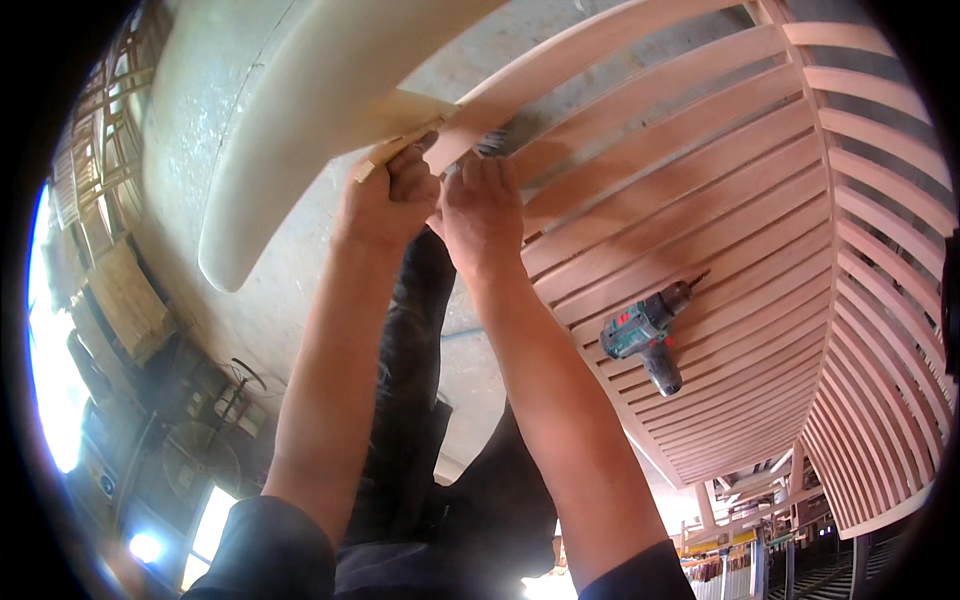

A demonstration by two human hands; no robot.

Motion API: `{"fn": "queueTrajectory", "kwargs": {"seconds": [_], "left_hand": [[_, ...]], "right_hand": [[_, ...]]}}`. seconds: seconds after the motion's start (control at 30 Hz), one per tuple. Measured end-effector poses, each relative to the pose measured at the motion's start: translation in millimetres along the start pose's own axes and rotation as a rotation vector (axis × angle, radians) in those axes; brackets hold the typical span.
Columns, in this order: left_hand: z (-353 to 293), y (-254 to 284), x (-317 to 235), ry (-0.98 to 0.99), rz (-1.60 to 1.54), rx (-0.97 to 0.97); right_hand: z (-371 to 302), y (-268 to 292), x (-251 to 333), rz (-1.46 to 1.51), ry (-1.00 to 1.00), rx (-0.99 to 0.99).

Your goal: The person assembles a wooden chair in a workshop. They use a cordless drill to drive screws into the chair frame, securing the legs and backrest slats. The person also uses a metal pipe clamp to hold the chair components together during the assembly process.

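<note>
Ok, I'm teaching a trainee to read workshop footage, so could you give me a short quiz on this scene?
1. True or false: the left hand is nearer the pale wooden strip than the right hand is.
2. What tool lies on the wooden slats?
3. The person's sleeves are: (a) white, (b) dark, (c) bright red.

Key: 1. True. 2. A power drill. 3. b.

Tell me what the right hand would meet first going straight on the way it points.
Probably the near end of the outermost wooden slat, just beyond the right hand's curled fingers, though depth there is unclear.
</note>
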State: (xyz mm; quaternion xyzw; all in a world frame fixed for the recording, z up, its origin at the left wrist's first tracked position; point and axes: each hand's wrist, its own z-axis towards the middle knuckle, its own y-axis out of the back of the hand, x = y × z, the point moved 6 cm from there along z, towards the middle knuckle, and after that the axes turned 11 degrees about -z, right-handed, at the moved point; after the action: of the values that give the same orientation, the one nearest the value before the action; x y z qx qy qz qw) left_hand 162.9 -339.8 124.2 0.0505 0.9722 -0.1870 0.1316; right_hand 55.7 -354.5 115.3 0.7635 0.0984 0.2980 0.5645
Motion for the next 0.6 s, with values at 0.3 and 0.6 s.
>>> {"fn": "queueTrajectory", "kwargs": {"seconds": [0.3, 0.6], "left_hand": [[-63, -1, -10, -0.357, 0.616, 0.169], [-58, -13, -25, -0.276, 0.839, 0.144]], "right_hand": [[1, 11, 1, -0.022, -0.021, 0.051], [4, 8, 1, -0.014, -0.008, 0.065]]}}
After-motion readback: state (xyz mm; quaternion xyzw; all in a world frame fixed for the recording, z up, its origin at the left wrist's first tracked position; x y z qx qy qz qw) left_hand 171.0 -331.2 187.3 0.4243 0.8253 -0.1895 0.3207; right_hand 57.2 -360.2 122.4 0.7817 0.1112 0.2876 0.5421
